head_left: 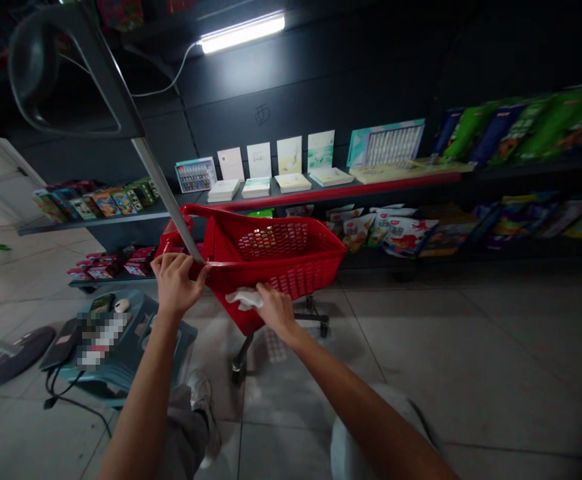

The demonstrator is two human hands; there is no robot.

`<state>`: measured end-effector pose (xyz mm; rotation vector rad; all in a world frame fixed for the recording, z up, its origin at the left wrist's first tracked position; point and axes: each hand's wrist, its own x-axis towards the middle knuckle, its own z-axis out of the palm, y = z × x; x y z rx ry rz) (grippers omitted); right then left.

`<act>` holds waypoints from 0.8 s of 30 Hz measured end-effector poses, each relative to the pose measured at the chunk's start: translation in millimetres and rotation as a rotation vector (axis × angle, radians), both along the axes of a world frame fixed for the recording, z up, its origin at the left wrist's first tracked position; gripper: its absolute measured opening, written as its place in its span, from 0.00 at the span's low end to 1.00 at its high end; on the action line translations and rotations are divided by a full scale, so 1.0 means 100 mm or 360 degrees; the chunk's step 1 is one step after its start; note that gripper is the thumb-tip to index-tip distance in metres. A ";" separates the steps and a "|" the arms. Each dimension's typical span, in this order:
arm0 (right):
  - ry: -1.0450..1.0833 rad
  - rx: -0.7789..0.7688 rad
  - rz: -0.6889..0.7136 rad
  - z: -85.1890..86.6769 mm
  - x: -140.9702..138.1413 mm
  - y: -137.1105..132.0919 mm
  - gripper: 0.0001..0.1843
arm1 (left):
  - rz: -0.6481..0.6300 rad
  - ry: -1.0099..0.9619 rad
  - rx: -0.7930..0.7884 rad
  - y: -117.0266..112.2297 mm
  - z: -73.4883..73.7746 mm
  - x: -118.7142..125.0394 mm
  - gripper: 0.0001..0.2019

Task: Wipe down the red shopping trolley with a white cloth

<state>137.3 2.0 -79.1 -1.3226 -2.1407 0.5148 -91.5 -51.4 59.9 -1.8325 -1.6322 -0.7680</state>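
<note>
In the head view a red plastic shopping cart (281,272) with perforated sides stands on small casters in front of me. My left hand (177,280) is closed over the cart's near rim, beside the foot of a grey metal pole. Pressed to the cart's near side, my right hand (275,308) pinches a crumpled white tissue (245,298). The tissue touches the red plastic below the rim. The cart's inside shows only in part.
A dark shelf (291,199) behind the cart bears notebooks, boxed pens and snack bags. At lower left a blue-grey plastic stool (183,340) holds devices and cables. A pole with a dark loop handle (75,73) slants across the upper left. A round base (18,357) sits on the floor.
</note>
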 end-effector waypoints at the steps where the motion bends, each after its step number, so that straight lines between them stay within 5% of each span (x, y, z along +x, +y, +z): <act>1: -0.0045 0.0014 -0.0085 0.01 0.13 0.07 0.18 | -0.0010 -0.0004 0.0000 0.01 0.00 -0.03 0.13; 9: -0.0079 0.0056 -0.0759 -0.09 1.21 0.56 0.17 | -0.0023 -0.0083 -0.0019 0.05 -0.04 -0.17 0.14; 15: 0.0592 -0.0256 -0.1594 -0.36 1.89 0.91 0.24 | 0.0196 -0.0254 0.0168 0.04 -0.21 -0.02 0.13; 19: 0.0714 -0.0780 -0.1410 -0.58 1.85 0.94 0.19 | 0.0184 -0.0329 0.0180 0.07 -0.25 0.03 0.12; 24: 0.0777 -0.1154 -0.0988 -0.86 1.07 0.74 0.12 | 0.0188 -0.0338 0.0241 0.12 -0.25 0.05 0.11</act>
